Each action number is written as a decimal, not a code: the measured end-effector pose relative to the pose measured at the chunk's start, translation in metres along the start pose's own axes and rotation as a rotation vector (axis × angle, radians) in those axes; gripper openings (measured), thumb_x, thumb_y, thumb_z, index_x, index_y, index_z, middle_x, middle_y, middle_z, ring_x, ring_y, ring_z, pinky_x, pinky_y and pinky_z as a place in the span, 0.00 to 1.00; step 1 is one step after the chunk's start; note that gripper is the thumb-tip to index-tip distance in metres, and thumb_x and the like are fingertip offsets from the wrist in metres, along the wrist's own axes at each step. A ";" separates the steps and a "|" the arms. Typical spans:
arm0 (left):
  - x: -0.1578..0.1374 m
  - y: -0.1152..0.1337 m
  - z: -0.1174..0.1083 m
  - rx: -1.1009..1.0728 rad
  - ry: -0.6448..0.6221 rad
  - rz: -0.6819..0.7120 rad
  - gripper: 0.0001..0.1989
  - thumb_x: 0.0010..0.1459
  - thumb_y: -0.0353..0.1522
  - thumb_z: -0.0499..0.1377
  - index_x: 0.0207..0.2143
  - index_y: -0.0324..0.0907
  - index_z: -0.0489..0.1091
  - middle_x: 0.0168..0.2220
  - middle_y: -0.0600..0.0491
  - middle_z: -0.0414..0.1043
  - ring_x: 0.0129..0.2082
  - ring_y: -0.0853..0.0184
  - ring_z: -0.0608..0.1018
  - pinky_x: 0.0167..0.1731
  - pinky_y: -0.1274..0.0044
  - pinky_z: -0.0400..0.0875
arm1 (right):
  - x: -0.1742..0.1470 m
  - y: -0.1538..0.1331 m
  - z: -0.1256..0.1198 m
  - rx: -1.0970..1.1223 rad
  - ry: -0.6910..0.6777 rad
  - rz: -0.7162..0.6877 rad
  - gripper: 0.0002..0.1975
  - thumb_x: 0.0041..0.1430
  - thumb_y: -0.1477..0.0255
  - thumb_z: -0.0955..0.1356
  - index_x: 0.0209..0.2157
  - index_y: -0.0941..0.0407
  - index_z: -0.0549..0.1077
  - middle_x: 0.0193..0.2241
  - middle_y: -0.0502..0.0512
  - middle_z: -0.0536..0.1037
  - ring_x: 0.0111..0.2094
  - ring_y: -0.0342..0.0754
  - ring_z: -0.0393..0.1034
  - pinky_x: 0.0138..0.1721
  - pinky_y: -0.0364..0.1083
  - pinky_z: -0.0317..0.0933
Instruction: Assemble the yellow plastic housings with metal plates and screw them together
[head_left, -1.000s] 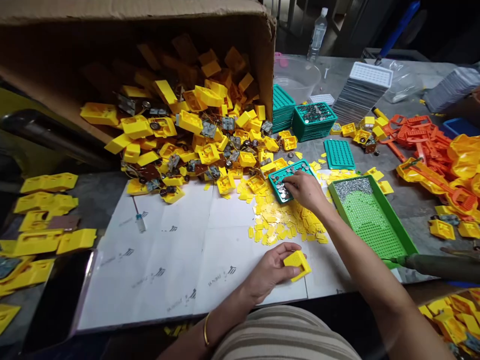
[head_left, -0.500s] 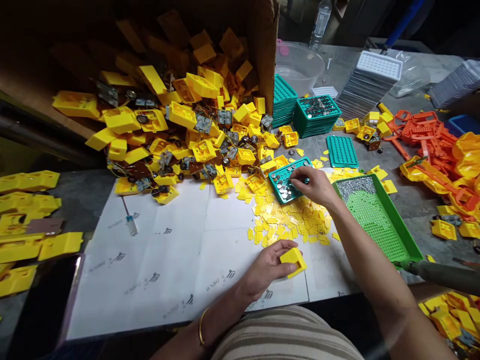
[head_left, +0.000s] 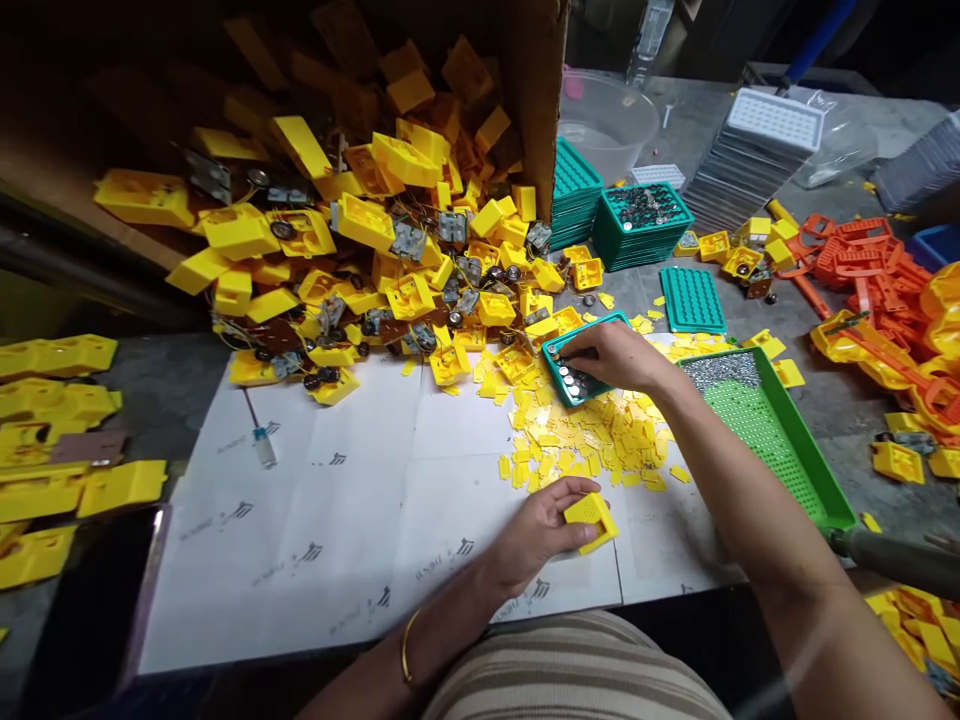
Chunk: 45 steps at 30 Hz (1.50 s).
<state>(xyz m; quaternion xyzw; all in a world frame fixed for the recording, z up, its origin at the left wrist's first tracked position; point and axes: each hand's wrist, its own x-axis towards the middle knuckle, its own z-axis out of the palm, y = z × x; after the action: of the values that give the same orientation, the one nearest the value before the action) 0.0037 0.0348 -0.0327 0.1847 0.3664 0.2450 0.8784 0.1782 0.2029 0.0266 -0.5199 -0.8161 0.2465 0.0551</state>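
At far left, yellow shells point(head_left: 71, 400) lie in rows, apparently set aside in order. A screwdriver point(head_left: 261, 437) sits apart from the clutter, easy to find. The box point(head_left: 553, 110) gapes toward the person, probably so its housings point(head_left: 409, 250) spill within reach. The left hand point(head_left: 529, 540) has its grip closed around a yellow case point(head_left: 589, 518), low and near the body, the thumb at its recess; that seems to steady it and keep the opening accessible. Beyond, loose chips point(head_left: 570, 445) surround a teal tray point(head_left: 558, 381) of discs point(head_left: 571, 382). The right hand point(head_left: 619, 355) reaches into it, fingers bent down; I cannot tell whether its grip holds a disc. Just beside that forearm, a green basket point(head_left: 780, 445) keeps small metal pieces point(head_left: 724, 370) gathered at its far end. Orange parts point(head_left: 862, 265) are heaped farther right.

White sheets point(head_left: 352, 560) cover part of the grey table point(head_left: 176, 390), making small pieces easier to see. The room behind is dim, its details mostly lost.
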 end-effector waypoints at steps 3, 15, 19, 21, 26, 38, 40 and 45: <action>0.000 0.001 0.000 -0.008 0.007 -0.008 0.23 0.40 0.30 0.73 0.41 0.42 0.73 0.43 0.51 0.72 0.35 0.73 0.75 0.41 0.77 0.68 | 0.003 -0.008 -0.005 -0.089 -0.033 0.026 0.09 0.54 0.74 0.67 0.32 0.52 0.80 0.30 0.53 0.80 0.30 0.46 0.70 0.28 0.46 0.54; -0.005 0.034 0.004 0.047 0.201 0.179 0.23 0.43 0.28 0.70 0.44 0.41 0.75 0.41 0.52 0.75 0.37 0.71 0.75 0.43 0.77 0.67 | 0.009 -0.002 -0.015 0.038 -0.047 0.108 0.05 0.45 0.75 0.69 0.28 0.56 0.76 0.25 0.50 0.77 0.25 0.42 0.66 0.26 0.43 0.55; 0.000 0.046 0.006 -0.026 0.251 0.215 0.22 0.44 0.28 0.70 0.42 0.41 0.68 0.38 0.53 0.75 0.37 0.68 0.78 0.43 0.73 0.70 | -0.026 -0.017 -0.019 0.368 0.014 0.026 0.05 0.47 0.74 0.68 0.29 0.59 0.74 0.23 0.50 0.75 0.26 0.42 0.68 0.28 0.42 0.59; 0.002 0.050 0.008 -0.046 0.254 0.198 0.23 0.44 0.29 0.70 0.42 0.42 0.65 0.39 0.53 0.74 0.35 0.67 0.79 0.42 0.71 0.72 | -0.050 -0.029 -0.012 0.415 0.008 -0.021 0.05 0.47 0.75 0.68 0.29 0.58 0.74 0.25 0.49 0.76 0.27 0.42 0.69 0.29 0.41 0.60; 0.005 0.051 0.018 -0.006 0.272 0.219 0.22 0.47 0.31 0.68 0.44 0.41 0.65 0.39 0.54 0.72 0.31 0.72 0.77 0.38 0.74 0.73 | -0.090 -0.049 0.017 0.294 0.037 -0.016 0.03 0.52 0.75 0.68 0.32 0.56 0.72 0.28 0.50 0.76 0.30 0.44 0.70 0.31 0.42 0.57; 0.008 0.023 0.038 0.096 0.389 0.513 0.20 0.49 0.31 0.66 0.45 0.44 0.65 0.39 0.55 0.71 0.39 0.70 0.74 0.43 0.78 0.70 | -0.116 -0.072 0.046 -0.203 0.141 0.227 0.10 0.65 0.70 0.62 0.36 0.56 0.74 0.34 0.57 0.77 0.27 0.47 0.69 0.22 0.45 0.40; 0.008 0.020 0.036 0.122 0.381 0.510 0.20 0.48 0.31 0.66 0.44 0.44 0.65 0.40 0.54 0.71 0.40 0.69 0.74 0.42 0.78 0.71 | -0.118 -0.069 0.043 -0.180 0.111 0.248 0.10 0.65 0.69 0.63 0.35 0.55 0.74 0.33 0.56 0.77 0.27 0.46 0.69 0.22 0.45 0.39; 0.002 0.020 0.033 0.099 0.284 0.355 0.22 0.50 0.34 0.66 0.47 0.44 0.65 0.45 0.51 0.71 0.41 0.67 0.75 0.41 0.74 0.73 | -0.122 -0.057 0.030 0.091 0.054 0.137 0.06 0.61 0.71 0.66 0.32 0.53 0.75 0.32 0.51 0.78 0.32 0.46 0.71 0.27 0.44 0.49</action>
<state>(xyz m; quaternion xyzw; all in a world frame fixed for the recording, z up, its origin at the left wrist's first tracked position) 0.0233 0.0472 -0.0020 0.2528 0.4598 0.4012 0.7509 0.1767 0.0663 0.0468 -0.5780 -0.7646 0.2726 0.0836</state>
